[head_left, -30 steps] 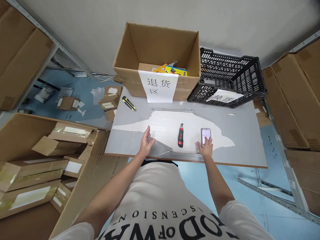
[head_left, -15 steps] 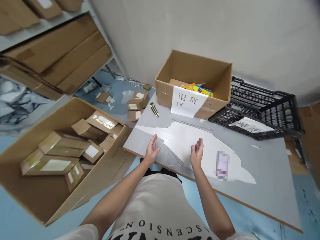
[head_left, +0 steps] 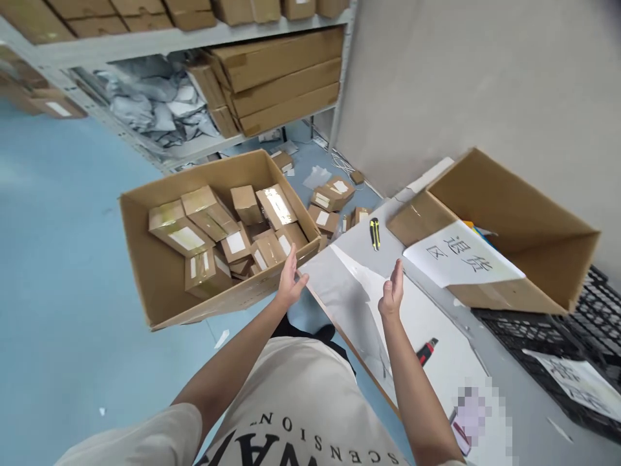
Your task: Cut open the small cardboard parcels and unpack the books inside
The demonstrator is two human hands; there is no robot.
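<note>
Large open cardboard box (head_left: pixel 160 285) on the blue floor just left of the desk (head_left: pixel 339 285), tilted in view, flaps up, holding a loose jumble of small brown taped parcels (head_left: pixel 233 226) with white labels, some lying flat, some on edge. Left hand (head_left: pixel 290 279) open and empty, over the box's near right corner; right hand (head_left: pixel 392 292) open, edge-on above the desk.

A grey tabletop (head_left: pixel 349 285) with a peeled white patch is seen; on it are laid a yellow-black utility knife (head_left: pixel 374 233), a red-black cutter (head_left: pixel 426 351) and an open cardboard box (head_left: pixel 490 239).
</note>
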